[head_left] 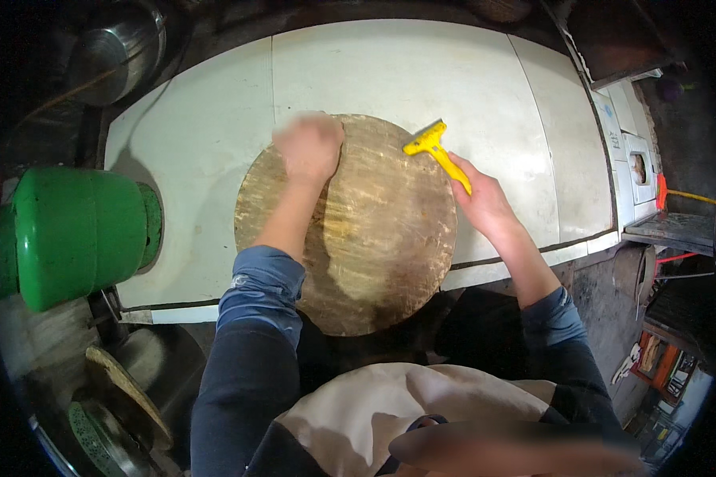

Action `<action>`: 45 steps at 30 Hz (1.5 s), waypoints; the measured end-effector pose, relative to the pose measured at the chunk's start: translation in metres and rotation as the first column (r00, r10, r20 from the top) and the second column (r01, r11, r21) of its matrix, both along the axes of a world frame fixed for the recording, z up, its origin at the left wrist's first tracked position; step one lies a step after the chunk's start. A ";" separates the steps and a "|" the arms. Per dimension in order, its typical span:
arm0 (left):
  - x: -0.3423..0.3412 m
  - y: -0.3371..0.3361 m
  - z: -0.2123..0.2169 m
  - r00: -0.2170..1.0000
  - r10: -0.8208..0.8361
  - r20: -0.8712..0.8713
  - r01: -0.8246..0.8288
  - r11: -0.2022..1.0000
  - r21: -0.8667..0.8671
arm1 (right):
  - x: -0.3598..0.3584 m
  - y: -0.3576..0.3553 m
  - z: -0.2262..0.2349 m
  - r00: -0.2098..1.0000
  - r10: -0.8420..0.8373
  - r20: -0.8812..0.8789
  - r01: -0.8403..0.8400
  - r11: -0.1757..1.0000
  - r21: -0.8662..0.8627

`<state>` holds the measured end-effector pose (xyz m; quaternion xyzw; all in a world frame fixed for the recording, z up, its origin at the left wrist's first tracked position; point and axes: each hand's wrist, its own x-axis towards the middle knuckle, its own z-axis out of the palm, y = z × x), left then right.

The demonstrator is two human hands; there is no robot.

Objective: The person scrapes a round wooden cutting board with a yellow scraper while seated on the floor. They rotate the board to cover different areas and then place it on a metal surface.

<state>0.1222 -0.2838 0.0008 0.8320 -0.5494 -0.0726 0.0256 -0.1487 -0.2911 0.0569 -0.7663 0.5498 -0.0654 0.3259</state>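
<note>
- The right hand point(483, 199) grasps the handle of a yellow scraper point(440, 153), its head at the far right rim of a round wooden board point(382, 207); I cannot tell whether the blade touches wood
- The left hand point(310, 147) is at the board's far left rim, fingers blurred, so I cannot tell whether it clenches the edge or just rests there
- The board lies on a white table point(191, 143), its near side jutting past the table's front edge towards the person; a hard push down there could tip it
- If the left hand bears down too lightly, the board could slide or turn under a scraping stroke
- The blade could skid off the rim and mark the tabletop, or reach the left hand if a stroke ran that way
- The board's face is brown, blotched and scratched, with shadow across it; the white top shows seams
- A green gas bottle point(87, 238) stands at the table's left end, a metal pot point(107, 56) beyond it in the dim far corner
- At lower left sits a green strainer point(95, 441)
</note>
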 end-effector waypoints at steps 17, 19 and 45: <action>0.004 -0.003 -0.002 0.995 0.013 -0.096 0.000 0.991 0.134 | -0.015 0.020 0.008 0.998 -0.046 -0.034 0.047 0.998 0.032; 0.007 0.006 -0.021 1.000 0.004 0.001 -0.004 0.994 -0.107 | -0.013 0.022 0.003 0.998 -0.037 -0.059 0.037 0.999 0.014; 0.010 -0.004 -0.025 0.996 -0.084 0.000 0.084 0.996 0.017 | 0.017 -0.003 -0.002 0.998 -0.031 -0.059 0.029 0.999 -0.031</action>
